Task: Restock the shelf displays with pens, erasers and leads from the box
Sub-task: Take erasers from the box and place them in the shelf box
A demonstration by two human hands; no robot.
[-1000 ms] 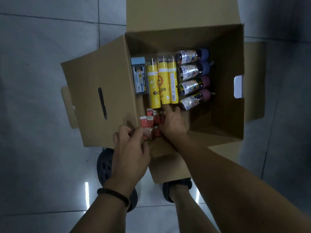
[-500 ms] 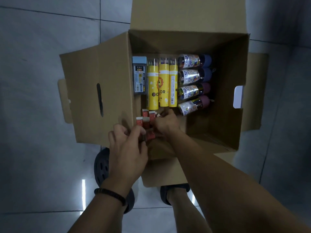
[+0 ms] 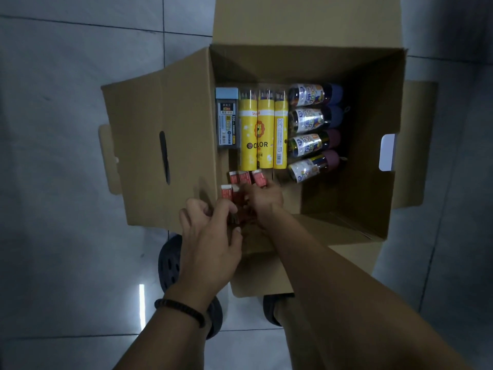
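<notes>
Presently the red-sleeved erasers [image 3: 244,179] lie clustered in the near-left corner of the cardboard box [image 3: 165,108], some directly under both grips. Left hand [image 3: 210,236]: grip curled, thumb and fingers pinching erasers at the box edge. Right hand [image 3: 265,202]: grip curled over adjoining erasers inside. Beyond them lie three smooth yellow colour-pencil tubes [image 3: 265,134], a flat grey lead case [image 3: 227,121] and four clear cylindrical tubs [image 3: 309,121] with dark caps. Box stands on a glossy tiled floor [image 3: 66,182].

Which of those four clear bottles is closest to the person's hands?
The maroon-capped bottle lying askew just beyond the right hand; the other three lie farther back.
</notes>
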